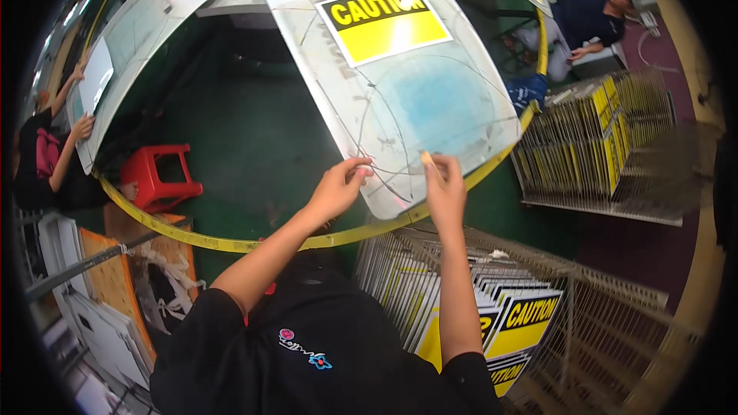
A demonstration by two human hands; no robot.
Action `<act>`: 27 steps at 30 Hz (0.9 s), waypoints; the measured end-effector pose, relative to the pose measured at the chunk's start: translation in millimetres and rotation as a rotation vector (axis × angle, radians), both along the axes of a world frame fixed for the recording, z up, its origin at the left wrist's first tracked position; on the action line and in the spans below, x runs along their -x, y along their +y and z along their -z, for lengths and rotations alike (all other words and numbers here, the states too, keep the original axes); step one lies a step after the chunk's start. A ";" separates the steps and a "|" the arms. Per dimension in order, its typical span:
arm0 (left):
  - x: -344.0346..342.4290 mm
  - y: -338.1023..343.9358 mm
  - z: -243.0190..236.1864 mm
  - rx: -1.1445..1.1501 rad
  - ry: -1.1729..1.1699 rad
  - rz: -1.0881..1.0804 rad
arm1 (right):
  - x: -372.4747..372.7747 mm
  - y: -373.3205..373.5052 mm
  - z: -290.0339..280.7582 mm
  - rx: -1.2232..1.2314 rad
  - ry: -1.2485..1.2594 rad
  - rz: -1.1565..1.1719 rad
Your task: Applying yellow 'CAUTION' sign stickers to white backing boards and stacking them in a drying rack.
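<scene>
In front of me is a pale, scuffed flat board (427, 119) with rounded corners, dark lines drawn on it and a bluish patch. A yellow and black sign sheet (390, 34) lies flat on its far part. At the board's near left edge is my left hand (338, 190), its thumb and forefinger drawn together; what they hold, if anything, is too small to make out. My right hand (447, 194) is over the near end of the board, pinching a small tan piece (427, 158) between thumb and fingers. Both hands are well apart from the sheet.
A curved yellow rail (338, 240) runs below the boards. Wire racks (592, 146) of yellow signs stand at right, with another rack of signs (526, 323) beside me. A red stool (161, 177) is at left. Co-workers (46, 150) stand at left and sit at far right (588, 19).
</scene>
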State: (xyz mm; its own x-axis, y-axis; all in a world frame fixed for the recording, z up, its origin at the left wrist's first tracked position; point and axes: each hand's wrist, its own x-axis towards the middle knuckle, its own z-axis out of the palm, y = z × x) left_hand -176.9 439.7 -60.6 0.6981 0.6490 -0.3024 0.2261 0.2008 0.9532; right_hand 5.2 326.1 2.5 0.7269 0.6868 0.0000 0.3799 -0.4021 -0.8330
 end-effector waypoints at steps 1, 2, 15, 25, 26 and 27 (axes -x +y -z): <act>-2.7 16.2 3.1 0.015 0.008 -0.020 | -1.2 27.8 12.6 0.015 0.008 -0.020; -9.1 31.6 3.1 0.039 0.003 -0.055 | -4.6 52.3 24.4 0.031 -0.043 -0.066; -76.9 167.1 57.5 0.152 -0.081 -0.319 | -36.8 232.2 129.5 0.010 -0.269 -0.192; -92.1 194.6 68.8 0.241 -0.096 -0.369 | -38.3 245.8 136.0 0.074 -0.274 -0.206; -92.3 196.1 68.7 0.258 -0.099 -0.371 | -37.9 245.6 135.9 0.073 -0.267 -0.204; -92.3 197.9 68.5 0.261 -0.100 -0.370 | -37.3 245.7 135.9 0.072 -0.260 -0.202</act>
